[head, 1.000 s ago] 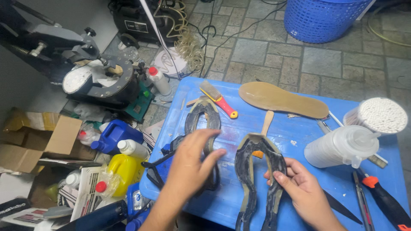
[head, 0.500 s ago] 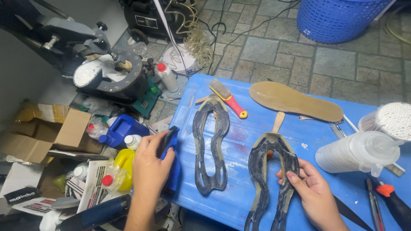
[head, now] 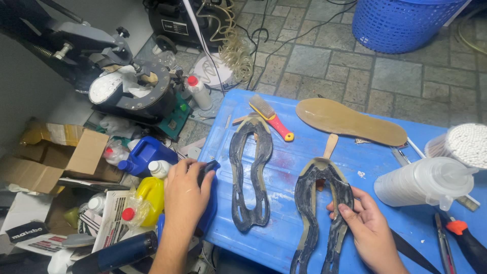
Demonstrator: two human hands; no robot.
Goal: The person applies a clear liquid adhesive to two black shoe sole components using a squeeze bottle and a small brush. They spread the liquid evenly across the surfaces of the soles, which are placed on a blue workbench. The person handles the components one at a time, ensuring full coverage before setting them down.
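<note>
My left hand (head: 185, 195) grips a dark blue and black object (head: 208, 198) at the left edge of the blue table (head: 284, 167). My right hand (head: 365, 226) holds the right rim of a dark, worn shoe sole frame (head: 319, 203) lying near the table's front edge. A second sole frame (head: 249, 172) lies flat between my hands, untouched. A tan insole (head: 350, 121) rests at the back of the table, and a wooden stick (head: 329, 144) pokes out behind the held frame.
A red and yellow brush (head: 270, 116) lies at the back left. A translucent squeeze bottle (head: 423, 181), a tub of cotton swabs (head: 464, 143) and hand tools (head: 459, 238) sit at right. Bottles (head: 147, 155), cardboard boxes (head: 48, 162) and a shoe press (head: 129, 89) crowd the floor at left; blue basket (head: 401, 20) behind.
My left hand has left the table's middle, reached past its left edge and closed on the dark blue object, then lowered it slightly. My right hand stays on the sole frame.
</note>
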